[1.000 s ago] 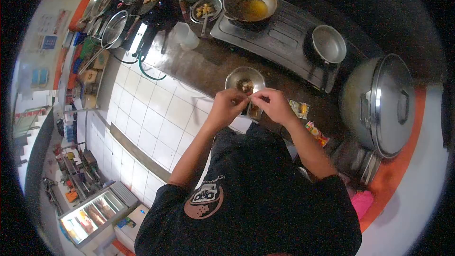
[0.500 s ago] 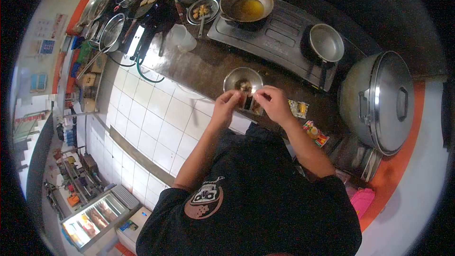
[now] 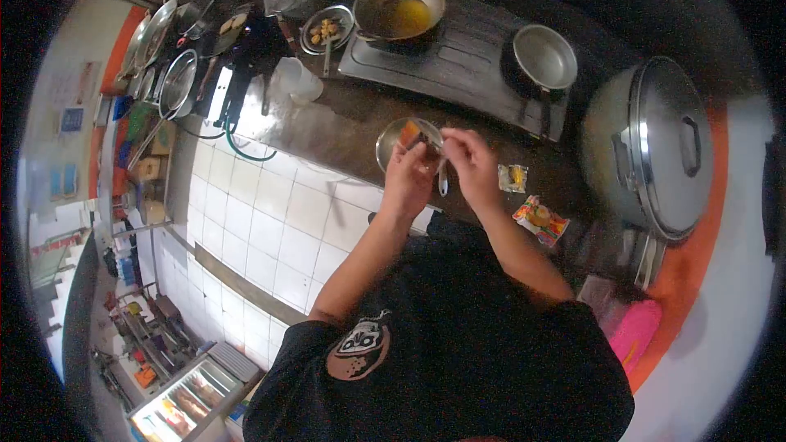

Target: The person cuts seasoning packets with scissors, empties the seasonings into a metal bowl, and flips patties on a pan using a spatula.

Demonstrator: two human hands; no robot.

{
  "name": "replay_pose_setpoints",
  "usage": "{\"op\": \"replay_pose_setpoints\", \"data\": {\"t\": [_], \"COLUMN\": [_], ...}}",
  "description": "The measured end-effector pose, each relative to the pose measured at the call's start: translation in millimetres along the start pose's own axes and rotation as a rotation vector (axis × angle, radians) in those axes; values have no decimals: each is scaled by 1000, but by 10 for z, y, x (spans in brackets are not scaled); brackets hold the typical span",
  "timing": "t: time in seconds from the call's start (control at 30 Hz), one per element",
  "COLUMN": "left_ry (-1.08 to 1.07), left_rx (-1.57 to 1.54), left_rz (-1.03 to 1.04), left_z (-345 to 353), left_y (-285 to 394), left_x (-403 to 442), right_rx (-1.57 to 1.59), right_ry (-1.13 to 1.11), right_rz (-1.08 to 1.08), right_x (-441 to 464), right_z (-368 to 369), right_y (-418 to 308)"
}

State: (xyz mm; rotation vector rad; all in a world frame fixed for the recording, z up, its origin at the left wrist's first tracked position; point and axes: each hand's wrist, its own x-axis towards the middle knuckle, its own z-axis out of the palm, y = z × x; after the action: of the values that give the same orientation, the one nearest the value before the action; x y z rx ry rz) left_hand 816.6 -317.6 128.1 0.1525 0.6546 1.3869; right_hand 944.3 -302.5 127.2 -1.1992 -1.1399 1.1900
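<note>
My left hand [image 3: 409, 180] is closed on a small sachet [image 3: 413, 133], orange and dark in colour, held over a metal bowl [image 3: 383, 151]. My right hand [image 3: 473, 168] is beside it, its fingers pinched together near the bowl's right rim; what they hold, if anything, is too small to tell. A spoon handle [image 3: 443, 183] shows between the hands. Most of the bowl's inside is hidden behind the sachet and fingers. Close to my right wrist lie a small clear packet [image 3: 513, 178] with something yellow in it and a colourful printed packet [image 3: 540, 219].
A wok with yellow oil [image 3: 408, 18] and a saucepan [image 3: 544, 59] sit on the stove [image 3: 458, 65]. At right stands a large lidded pot [image 3: 667, 147]. Farther left are a strainer with fried pieces [image 3: 327, 30], a white plastic container [image 3: 296, 82] and several pans.
The hands have drawn apart a little. The left hand now holds the sachet up and tilted over the bowl, its orange side showing. The whole view has shifted slightly.
</note>
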Motion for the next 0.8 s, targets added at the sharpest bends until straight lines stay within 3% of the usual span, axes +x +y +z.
{"op": "replay_pose_setpoints", "data": {"t": [0.07, 0.13, 0.2, 0.27, 0.37, 0.47, 0.57, 0.67, 0.8], "left_ry": [-7, -17, -35, -3, 20, 9, 62, 32, 60], "left_rx": [5, -2, -7, -19, 12, 32, 67, 32, 0], "left_rz": [-11, -29, 1, 35, 25, 17, 8, -3, -4], "left_z": [3, 16, 25, 71, 88, 91, 140, 76, 151], "left_y": [-12, 42, 59, 82, 80, 72, 64, 49, 105], "left_x": [3, 5, 8, -17, 0, -11, -23, -45, -98], "right_rx": [52, -335, -1080, -1046, -1080, -1288, -1245, -1256, -861], "right_ry": [100, 142, -136, -165, -99, -13, 67, 31, -76], "right_rz": [141, 135, 166, 179, 509, 232, 430, 470, 541], "right_x": [-65, -186, -487, -1044, -1164, -1344, -1325, -1308, -1379], "right_z": [-254, -655, -1188, -1593, -1289, -1298, -1249, -1265, -1435], "right_y": [146, 871, 2007, 3042, 2281, 2727, 2708, 2758, 2811]}}
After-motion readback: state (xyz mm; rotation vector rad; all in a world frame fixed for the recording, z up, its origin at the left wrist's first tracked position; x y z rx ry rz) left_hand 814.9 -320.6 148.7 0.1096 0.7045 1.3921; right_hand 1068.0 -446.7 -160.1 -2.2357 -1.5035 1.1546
